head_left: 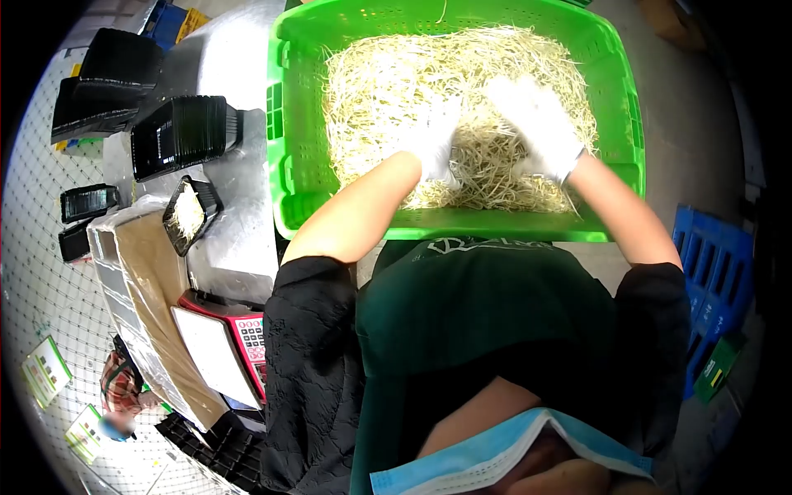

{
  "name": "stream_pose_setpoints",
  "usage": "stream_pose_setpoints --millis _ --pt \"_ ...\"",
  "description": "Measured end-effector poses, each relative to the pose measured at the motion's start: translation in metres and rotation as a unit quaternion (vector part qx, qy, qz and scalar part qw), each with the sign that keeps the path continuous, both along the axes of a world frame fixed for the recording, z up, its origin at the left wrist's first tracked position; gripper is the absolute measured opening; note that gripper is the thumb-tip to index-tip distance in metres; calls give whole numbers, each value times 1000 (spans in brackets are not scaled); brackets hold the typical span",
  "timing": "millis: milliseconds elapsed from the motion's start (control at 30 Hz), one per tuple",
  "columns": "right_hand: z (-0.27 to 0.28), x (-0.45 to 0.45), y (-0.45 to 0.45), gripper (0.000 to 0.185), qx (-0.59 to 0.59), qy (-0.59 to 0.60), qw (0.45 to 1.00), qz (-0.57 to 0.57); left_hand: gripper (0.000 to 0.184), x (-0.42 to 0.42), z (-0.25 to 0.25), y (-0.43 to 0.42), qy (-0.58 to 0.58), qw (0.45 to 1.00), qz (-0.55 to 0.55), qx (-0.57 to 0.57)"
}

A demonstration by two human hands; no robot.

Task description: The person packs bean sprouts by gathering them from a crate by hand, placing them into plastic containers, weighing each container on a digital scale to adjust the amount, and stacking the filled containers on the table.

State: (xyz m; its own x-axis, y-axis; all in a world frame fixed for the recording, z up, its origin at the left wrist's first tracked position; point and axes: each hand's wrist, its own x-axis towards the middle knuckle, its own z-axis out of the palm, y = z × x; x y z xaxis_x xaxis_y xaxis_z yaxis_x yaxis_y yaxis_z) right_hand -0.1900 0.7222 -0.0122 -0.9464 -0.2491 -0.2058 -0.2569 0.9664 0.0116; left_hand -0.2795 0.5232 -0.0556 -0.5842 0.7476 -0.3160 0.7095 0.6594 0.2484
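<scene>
A large green plastic crate (462, 221) is full of pale, thin bean sprouts (379, 78). Both of my hands wear white gloves and are inside the crate, touching the sprouts. My left hand (433, 140) is left of the middle, edge-on, its fingers stretched forward and its thumb apart. To the right, my right hand (538, 124) lies over the sprouts with fingers spread and the thumb pointing down. Strong glare washes out the gloves, and some fingertips blend into the sprouts. Between the hands is a darker, shaded hollow in the heap.
Left of the crate, a metal table (239, 194) carries stacked black trays (183, 136) and one black tray with sprouts (188, 216). Nearer me are a red scale (247, 338) and a plastic-wrapped cardboard box (153, 280). A blue pallet (714, 272) stands right; another person (124, 388) is far left.
</scene>
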Motion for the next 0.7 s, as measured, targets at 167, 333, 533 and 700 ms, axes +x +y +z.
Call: stream_pose_setpoints --millis 167,333,533,700 --pt "-41 11 -42 99 143 -127 962 196 79 -2 16 17 -38 999 23 -7" --pt "-24 -33 21 94 34 106 993 -27 36 -37 13 -1 -139 967 106 184" --pt "-61 -38 45 90 -215 85 963 -136 94 -24 -22 -4 62 988 80 114" --pt "28 -35 51 58 -415 -9 858 -303 60 -36 11 15 -166 934 182 258"
